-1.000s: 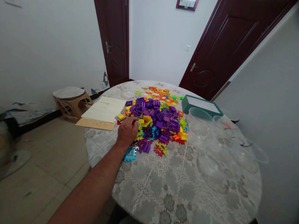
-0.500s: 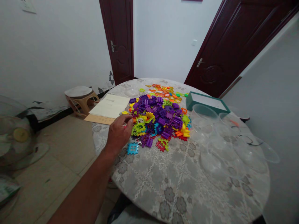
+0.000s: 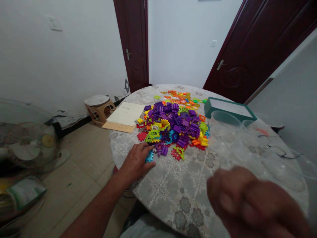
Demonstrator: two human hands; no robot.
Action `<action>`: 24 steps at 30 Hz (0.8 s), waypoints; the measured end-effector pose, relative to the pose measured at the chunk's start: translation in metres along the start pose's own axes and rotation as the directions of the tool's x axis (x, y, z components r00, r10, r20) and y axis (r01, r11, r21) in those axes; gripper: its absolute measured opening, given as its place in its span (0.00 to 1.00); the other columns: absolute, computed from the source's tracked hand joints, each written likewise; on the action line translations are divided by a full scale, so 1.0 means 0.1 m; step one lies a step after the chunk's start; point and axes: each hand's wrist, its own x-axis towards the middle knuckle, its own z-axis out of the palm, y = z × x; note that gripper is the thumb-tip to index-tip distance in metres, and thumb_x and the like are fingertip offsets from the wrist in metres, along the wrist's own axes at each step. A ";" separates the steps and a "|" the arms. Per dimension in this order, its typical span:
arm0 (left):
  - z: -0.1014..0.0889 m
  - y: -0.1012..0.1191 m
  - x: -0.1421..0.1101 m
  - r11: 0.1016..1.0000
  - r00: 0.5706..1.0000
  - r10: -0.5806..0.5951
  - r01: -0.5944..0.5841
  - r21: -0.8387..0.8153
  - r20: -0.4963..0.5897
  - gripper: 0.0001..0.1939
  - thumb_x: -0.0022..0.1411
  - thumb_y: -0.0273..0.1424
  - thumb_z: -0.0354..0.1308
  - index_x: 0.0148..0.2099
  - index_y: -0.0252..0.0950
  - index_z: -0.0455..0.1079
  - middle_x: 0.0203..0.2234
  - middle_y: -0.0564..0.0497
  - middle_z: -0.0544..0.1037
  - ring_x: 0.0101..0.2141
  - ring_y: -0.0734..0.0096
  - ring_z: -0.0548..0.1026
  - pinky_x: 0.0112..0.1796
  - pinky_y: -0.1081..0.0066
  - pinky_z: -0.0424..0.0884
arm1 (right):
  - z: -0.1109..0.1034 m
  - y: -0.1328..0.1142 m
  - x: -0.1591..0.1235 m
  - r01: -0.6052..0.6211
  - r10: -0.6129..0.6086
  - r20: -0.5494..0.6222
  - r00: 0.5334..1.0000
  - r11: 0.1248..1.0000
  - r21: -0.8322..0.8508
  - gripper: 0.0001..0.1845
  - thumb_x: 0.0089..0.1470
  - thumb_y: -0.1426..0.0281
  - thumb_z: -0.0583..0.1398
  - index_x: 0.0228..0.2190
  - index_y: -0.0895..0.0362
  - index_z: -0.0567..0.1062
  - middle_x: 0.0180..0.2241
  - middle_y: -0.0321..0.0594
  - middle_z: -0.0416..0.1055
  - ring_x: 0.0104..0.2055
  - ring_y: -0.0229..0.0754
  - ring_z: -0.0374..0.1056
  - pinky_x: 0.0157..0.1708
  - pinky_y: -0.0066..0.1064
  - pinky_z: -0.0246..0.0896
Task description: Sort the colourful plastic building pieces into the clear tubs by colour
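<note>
Right, blue piece (image 3: 149,156) between left hand's (image 3: 138,161) spread fingers.

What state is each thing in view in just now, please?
Left hand: open, fingers and thumb around the blue piece
Right hand: curled, blurred; any hold can't be told
Blue piece: on the table, partly covered
Purple pieces: loosely heaped
Paper: lying flat
Left door: shut
Right door: shut
Green box: white face up
Tub by green box: upright
Fan: running or not, can't tell
</note>
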 end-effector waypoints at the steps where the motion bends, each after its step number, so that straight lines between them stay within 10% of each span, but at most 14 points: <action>1: 0.02 0.02 0.00 1.000 1.000 -0.008 0.008 -0.002 -0.013 0.28 0.60 0.35 0.70 0.62 0.41 0.73 0.57 0.39 0.75 0.55 0.48 0.73 0.57 0.50 0.72 | 0.04 0.05 0.19 -0.005 0.004 -0.036 0.999 1.000 -0.021 0.10 0.62 0.53 0.59 0.43 0.39 0.76 0.39 0.46 0.76 0.40 0.54 0.72 0.34 0.46 0.67; 5: 0.05 0.12 -0.01 1.000 1.000 -0.015 0.015 -0.022 -0.001 0.21 0.64 0.33 0.66 0.59 0.42 0.73 0.50 0.42 0.76 0.51 0.52 0.73 0.53 0.53 0.72 | 0.25 0.53 0.73 0.001 -0.013 -0.034 0.999 0.943 -0.332 0.06 0.66 0.66 0.57 0.43 0.48 0.74 0.43 0.45 0.74 0.41 0.50 0.72 0.42 0.45 0.70; 11: 0.19 0.35 0.08 0.992 0.994 0.092 -0.086 -0.087 0.059 0.19 0.64 0.30 0.65 0.56 0.41 0.73 0.51 0.44 0.76 0.51 0.53 0.71 0.54 0.52 0.71 | 0.46 1.26 0.72 -0.066 0.046 -0.049 0.998 0.838 -0.542 0.14 0.64 0.70 0.60 0.51 0.52 0.74 0.53 0.50 0.70 0.53 0.54 0.71 0.52 0.47 0.71; 24: 0.32 0.53 0.67 0.893 0.944 0.331 -0.315 -0.322 -0.007 0.22 0.65 0.24 0.61 0.60 0.39 0.70 0.51 0.43 0.74 0.53 0.58 0.72 0.56 0.57 0.71 | 0.35 1.39 0.72 -0.134 0.089 -0.125 0.988 0.899 -0.417 0.18 0.59 0.76 0.61 0.50 0.56 0.77 0.47 0.47 0.75 0.51 0.49 0.71 0.53 0.41 0.67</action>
